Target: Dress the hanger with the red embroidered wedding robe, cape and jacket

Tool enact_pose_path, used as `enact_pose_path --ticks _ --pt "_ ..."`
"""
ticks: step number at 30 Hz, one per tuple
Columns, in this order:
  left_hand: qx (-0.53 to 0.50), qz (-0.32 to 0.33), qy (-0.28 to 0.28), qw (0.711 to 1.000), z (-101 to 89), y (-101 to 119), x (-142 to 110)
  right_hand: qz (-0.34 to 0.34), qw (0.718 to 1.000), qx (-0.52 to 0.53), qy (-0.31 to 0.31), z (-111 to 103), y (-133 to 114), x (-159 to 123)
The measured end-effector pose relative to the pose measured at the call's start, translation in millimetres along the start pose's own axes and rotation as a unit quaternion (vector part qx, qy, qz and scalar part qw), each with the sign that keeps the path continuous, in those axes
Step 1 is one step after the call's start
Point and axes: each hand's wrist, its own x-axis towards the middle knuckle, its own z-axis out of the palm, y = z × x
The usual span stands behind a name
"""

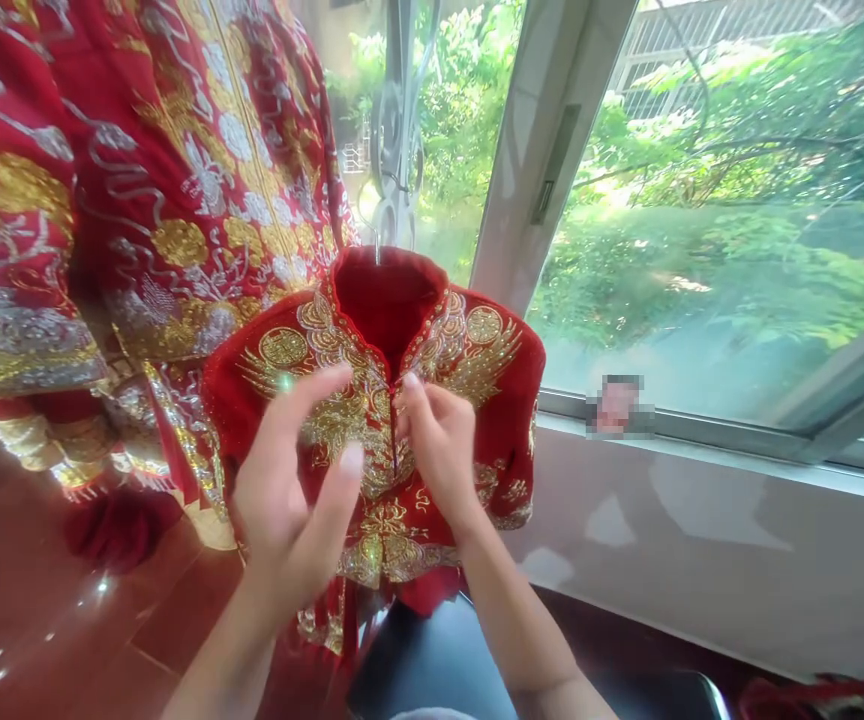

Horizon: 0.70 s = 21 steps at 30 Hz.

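Note:
A small red jacket [503, 430] with gold and silver embroidery hangs upright in front of me. Its stand collar gapes at the neck, and a dark slit runs down the middle of its front. A hanger hook [377, 246] shows above the collar. My right hand [438, 440] is closed in a pinch at the front edge, just under the neck opening. What exactly lies between its fingertips is partly hidden. My left hand [293, 470] is over the jacket's other half, thumb and fingers apart, holding nothing.
Larger red embroidered garments [199, 180] hang close on the left. Behind the jacket stand a scrolled metal rack [391, 180] and a framed window [702, 300]. A white wall [687, 520] lies to the right. Below is a dark, smooth surface [432, 660] over reddish floor tiles [102, 640].

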Motion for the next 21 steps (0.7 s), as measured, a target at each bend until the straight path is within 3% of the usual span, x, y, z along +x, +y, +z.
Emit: enact_pose_path --ticks 3,6,10,13,16,19,21 --pt "0.109 0.020 0.004 0.994 25.5 -25 20 0.022 0.998 -0.060 0.013 24 10 15" --pt "0.203 -0.001 -0.016 0.979 44.2 -57 32 0.031 0.995 -0.099 -0.007 32 13 18" --pt "0.242 -0.015 -0.015 0.970 37.7 -84 41 0.016 0.993 -0.117 -0.022 30 40 0" --pt "0.237 -0.017 -0.006 0.971 24.3 -94 48 -0.016 0.986 -0.159 -0.050 26 90 -42" --pt "0.251 -0.004 -0.008 0.968 17.3 -101 50 -0.059 0.972 -0.223 -0.033 18 152 -107" --pt "0.263 -0.006 -0.007 0.965 15.8 -101 49 -0.048 0.974 -0.217 -0.044 9 202 -168" --pt "0.268 -0.016 -0.010 0.963 15.3 -98 48 -0.036 0.979 -0.193 -0.061 3 222 -197"
